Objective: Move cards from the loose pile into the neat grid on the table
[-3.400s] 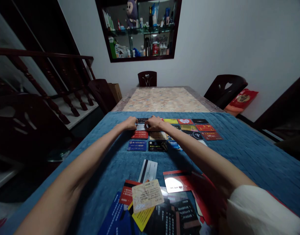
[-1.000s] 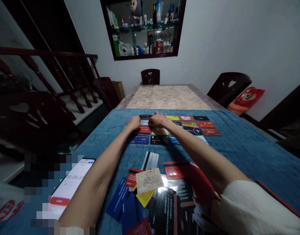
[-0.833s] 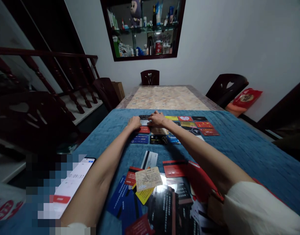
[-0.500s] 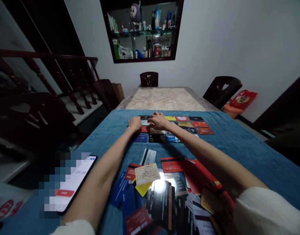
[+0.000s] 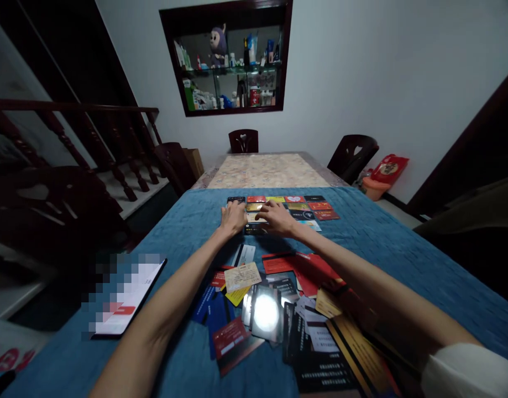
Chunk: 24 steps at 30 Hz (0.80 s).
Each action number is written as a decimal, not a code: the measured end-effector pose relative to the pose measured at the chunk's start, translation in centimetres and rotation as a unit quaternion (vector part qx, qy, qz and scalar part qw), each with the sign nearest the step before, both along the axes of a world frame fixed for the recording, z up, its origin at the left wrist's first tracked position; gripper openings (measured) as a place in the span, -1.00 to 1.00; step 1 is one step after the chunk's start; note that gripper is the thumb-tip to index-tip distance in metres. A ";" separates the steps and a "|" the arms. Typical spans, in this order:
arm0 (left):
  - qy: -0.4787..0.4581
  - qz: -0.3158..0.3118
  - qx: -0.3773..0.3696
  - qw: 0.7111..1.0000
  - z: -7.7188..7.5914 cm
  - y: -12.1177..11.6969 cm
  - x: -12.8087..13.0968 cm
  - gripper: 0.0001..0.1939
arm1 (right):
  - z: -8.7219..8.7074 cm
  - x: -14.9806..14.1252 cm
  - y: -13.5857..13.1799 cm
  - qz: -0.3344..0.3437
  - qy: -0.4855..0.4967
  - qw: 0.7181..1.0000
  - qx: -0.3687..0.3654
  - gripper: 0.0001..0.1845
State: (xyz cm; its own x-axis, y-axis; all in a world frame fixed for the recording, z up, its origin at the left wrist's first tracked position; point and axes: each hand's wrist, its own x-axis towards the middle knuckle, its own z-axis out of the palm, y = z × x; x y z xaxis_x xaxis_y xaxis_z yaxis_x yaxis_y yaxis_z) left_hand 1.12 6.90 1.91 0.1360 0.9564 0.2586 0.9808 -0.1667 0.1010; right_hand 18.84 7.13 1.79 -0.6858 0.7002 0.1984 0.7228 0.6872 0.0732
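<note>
Plastic cards lie in neat rows on a blue cloth [image 5: 183,221], close to side by side. My left hand [image 5: 234,218] rests over the left end of the rows, fingers spread and bent down, covering cards there. Just right of it, my right hand [image 5: 277,218] reaches over the middle cards with its fingers apart and slightly curled. A black card [image 5: 236,199] shows beyond the left fingertips, and a black and gold card [image 5: 256,229] between the wrists. Neither hand shows a card lifted; the left fingertips are partly hidden. Nearer me is a loose, overlapping card pile, with a cream card [image 5: 242,276] on top.
A phone [image 5: 133,298] lies left of my left forearm. Red cards [image 5: 315,273] and a gold card [image 5: 357,351] spread under my right forearm. Beyond the cloth is the patterned tabletop [image 5: 270,170], with chairs [image 5: 353,157] around it and a wall cabinet behind.
My view has shifted slightly right. Both hands have drawn a little nearer along the card rows, and the right one has left the far left cards. Black and gold cards in the pile show more.
</note>
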 end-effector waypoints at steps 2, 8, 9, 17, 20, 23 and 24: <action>0.005 -0.018 0.003 1.000 0.2 -1.5 0.4 -0.66 | -0.4 0.9 -1.3 0.004 0.013 1.000 -0.002 -0.70; 0.009 -0.077 0.007 0.997 0.0 -5.9 1.0 -0.71 | -1.6 3.5 -5.3 0.024 0.035 0.999 -0.018 -0.72; 0.007 -0.087 0.002 0.996 -0.2 -6.5 1.1 -0.72 | -1.7 3.9 -5.9 0.030 0.035 0.999 -0.025 -0.72; -0.016 -0.176 -0.061 0.982 -1.7 -10.7 2.1 -0.75 | -1.8 5.6 -8.5 0.024 -0.013 0.995 -0.095 -0.50; 0.001 -0.205 -0.081 0.975 -2.0 -11.3 2.5 -0.75 | -1.8 5.5 -8.7 0.019 -0.032 0.993 -0.109 -0.53; 0.018 -0.222 -0.104 0.969 -2.1 -11.4 2.8 -0.71 | -1.9 5.2 -8.7 0.013 -0.029 0.993 -0.117 -0.56; 0.020 -0.224 -0.108 0.968 -2.2 -11.4 2.9 -0.70 | -1.9 5.1 -8.6 0.012 -0.025 0.993 -0.118 -0.58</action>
